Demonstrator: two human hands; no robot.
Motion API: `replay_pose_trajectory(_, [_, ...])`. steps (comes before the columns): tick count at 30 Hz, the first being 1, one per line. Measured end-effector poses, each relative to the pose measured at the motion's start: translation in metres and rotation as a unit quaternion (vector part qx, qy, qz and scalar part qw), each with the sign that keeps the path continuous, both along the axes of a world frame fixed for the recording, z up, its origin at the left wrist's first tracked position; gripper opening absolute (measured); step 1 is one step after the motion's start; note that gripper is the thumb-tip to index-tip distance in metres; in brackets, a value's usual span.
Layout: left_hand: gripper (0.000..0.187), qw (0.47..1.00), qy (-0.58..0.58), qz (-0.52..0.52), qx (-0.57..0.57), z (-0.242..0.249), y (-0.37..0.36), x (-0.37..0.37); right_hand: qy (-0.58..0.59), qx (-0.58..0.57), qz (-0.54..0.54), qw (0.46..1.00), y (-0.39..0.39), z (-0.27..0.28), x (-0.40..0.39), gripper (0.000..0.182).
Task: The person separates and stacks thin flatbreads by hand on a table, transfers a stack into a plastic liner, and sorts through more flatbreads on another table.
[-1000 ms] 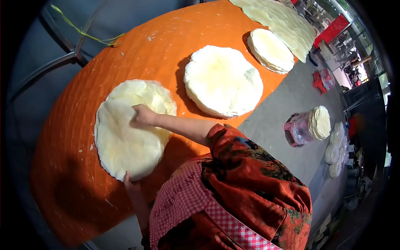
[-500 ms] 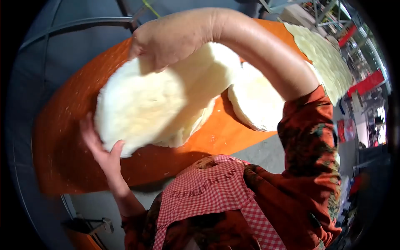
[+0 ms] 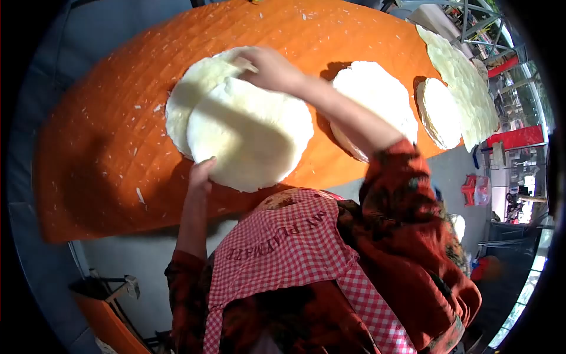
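A round pale flat sheet (image 3: 253,141) lies over another pale sheet (image 3: 180,115) on the orange table cover (image 3: 135,76). My left hand (image 3: 202,174) pinches the lower left edge of the upper sheet, thumb on top and fingers hidden below. Near the top edge of the sheets, my right hand (image 3: 268,68) is closed, its fingertips blurred by motion; whether they grip the back sheet cannot be told. A shadow of my arm crosses the upper sheet.
To the right are a thick round stack of pale sheets (image 3: 377,94), a narrower stack (image 3: 441,112) and a long pale sheet (image 3: 463,82). Metal bars (image 3: 495,26) stand behind. A red stool (image 3: 470,190) is on the floor at right.
The raised sheet now lies flatter, farther right. My right hand has moved right, and my left hand has moved right and up. The view has shifted, showing more of the table and the narrower stack.
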State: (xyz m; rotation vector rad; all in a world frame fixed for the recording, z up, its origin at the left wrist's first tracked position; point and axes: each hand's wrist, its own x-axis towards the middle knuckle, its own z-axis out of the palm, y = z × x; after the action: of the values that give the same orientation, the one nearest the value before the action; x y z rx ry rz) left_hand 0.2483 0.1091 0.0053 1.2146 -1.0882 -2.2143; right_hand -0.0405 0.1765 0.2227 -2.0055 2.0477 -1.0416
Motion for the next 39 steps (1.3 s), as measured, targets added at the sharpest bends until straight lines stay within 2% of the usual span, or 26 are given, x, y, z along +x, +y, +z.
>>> replay_pose_trajectory(1, [0.04, 1.0, -0.016, -0.002, -0.002, -0.016, 0.001, 0.003, -0.062, 0.033, -0.07, 0.995, 0.036, -0.044, -0.009, 0.029])
replay_pose_trajectory(2, [0.039, 0.998, 0.042, 0.01, 0.048, -0.022, 0.005, 0.005, -0.105, 0.128, -0.113, 0.98, 0.076, -0.085, -0.015, 0.025])
replay_pose_trajectory(3, [0.039, 0.998, 0.026, 0.016, 0.063, -0.016, 0.006, 0.005, -0.18, 0.243, -0.154, 0.94, 0.118, -0.126, -0.019, 0.015])
replay_pose_trajectory(4, [0.038, 0.997, 0.008, 0.021, 0.078, -0.001, 0.005, 0.004, -0.307, 0.351, -0.175, 0.867, 0.155, -0.135, -0.009, 0.015])
replay_pose_trajectory(5, [0.038, 0.995, -0.012, 0.025, 0.091, 0.005, 0.006, 0.002, -0.445, 0.352, -0.232, 0.79, 0.19, -0.152, 0.006, 0.02])
replay_pose_trajectory(6, [0.036, 0.994, 0.03, -0.015, 0.1, 0.001, -0.002, 0.005, -0.512, 0.381, -0.246, 0.73, 0.215, -0.168, 0.018, 0.024])
replay_pose_trajectory(7, [0.036, 0.995, 0.017, 0.005, 0.103, 0.009, -0.002, 0.002, -0.576, 0.403, -0.259, 0.662, 0.23, -0.177, 0.025, 0.029])
replay_pose_trajectory(10, [0.036, 0.994, -0.027, 0.028, 0.104, 0.064, 0.009, -0.012, -0.722, 0.276, -0.253, 0.581, 0.236, -0.173, 0.051, 0.039])
replay_pose_trajectory(14, [0.039, 0.992, -0.037, 0.039, 0.111, 0.075, 0.017, -0.011, -0.834, 0.061, -0.231, 0.498, 0.208, -0.171, 0.054, 0.05])
replay_pose_trajectory(16, [0.042, 0.999, -0.05, 0.0, 0.016, 0.059, 0.032, -0.003, -0.858, -0.02, -0.201, 0.471, 0.197, -0.173, 0.048, 0.055])
replay_pose_trajectory(18, [0.049, 0.994, -0.061, -0.001, -0.092, 0.031, 0.057, 0.003, -0.82, -0.002, -0.239, 0.52, 0.188, -0.175, 0.039, 0.058])
replay_pose_trajectory(19, [0.051, 0.996, -0.056, 0.025, -0.064, 0.024, 0.069, 0.003, -0.798, 0.009, -0.256, 0.545, 0.183, -0.174, 0.037, 0.059])
replay_pose_trajectory(20, [0.052, 0.999, -0.022, 0.013, -0.044, 0.019, 0.072, 0.003, -0.77, 0.022, -0.328, 0.547, 0.178, -0.167, 0.039, 0.06])
replay_pose_trajectory(21, [0.054, 1.0, 0.012, 0.002, -0.023, 0.015, 0.073, 0.005, -0.755, 0.015, -0.338, 0.561, 0.178, -0.166, 0.04, 0.06])
replay_pose_trajectory(23, [0.051, 1.0, -0.006, -0.009, -0.019, 0.017, 0.077, 0.005, -0.723, 0.007, -0.35, 0.595, 0.171, -0.168, 0.039, 0.059])
replay_pose_trajectory(24, [0.05, 1.0, -0.014, -0.008, -0.021, 0.02, 0.073, 0.006, -0.761, -0.012, -0.311, 0.57, 0.167, -0.171, 0.035, 0.057])
replay_pose_trajectory(27, [0.044, 0.989, 0.04, 0.057, 0.134, 0.016, 0.053, 0.015, -0.718, 0.056, -0.32, 0.615, 0.159, -0.159, 0.031, 0.054])
replay_pose_trajectory(28, [0.047, 0.983, 0.117, 0.022, 0.141, 0.016, 0.043, 0.019, -0.693, 0.046, -0.301, 0.653, 0.159, -0.153, 0.033, 0.05])
replay_pose_trajectory(29, [0.05, 0.985, 0.105, 0.01, 0.136, 0.024, 0.034, 0.019, -0.592, 0.008, -0.317, 0.741, 0.154, -0.155, 0.037, 0.05])
replay_pose_trajectory(31, [0.047, 0.985, 0.106, -0.039, 0.132, -0.002, 0.016, 0.021, -0.55, -0.021, -0.282, 0.786, 0.151, -0.148, 0.034, 0.055])
replay_pose_trajectory(33, [0.043, 0.991, 0.078, -0.047, 0.101, 0.033, 0.022, 0.005, -0.586, -0.025, -0.226, 0.778, 0.152, -0.125, 0.022, 0.057])
replay_pose_trajectory(35, [0.044, 0.993, 0.085, 0.034, 0.073, 0.043, 0.023, -0.014, -0.469, -0.132, -0.175, 0.856, 0.158, -0.103, -0.006, 0.058])
replay_pose_trajectory(37, [0.048, 0.992, 0.104, 0.049, 0.049, 0.083, 0.04, -0.052, -0.516, -0.133, -0.169, 0.829, 0.189, -0.039, -0.029, 0.053])
replay_pose_trajectory(39, [0.05, 0.991, 0.131, 0.025, -0.025, 0.151, 0.079, -0.106, -0.483, -0.172, -0.239, 0.824, 0.228, -0.001, -0.06, 0.041])
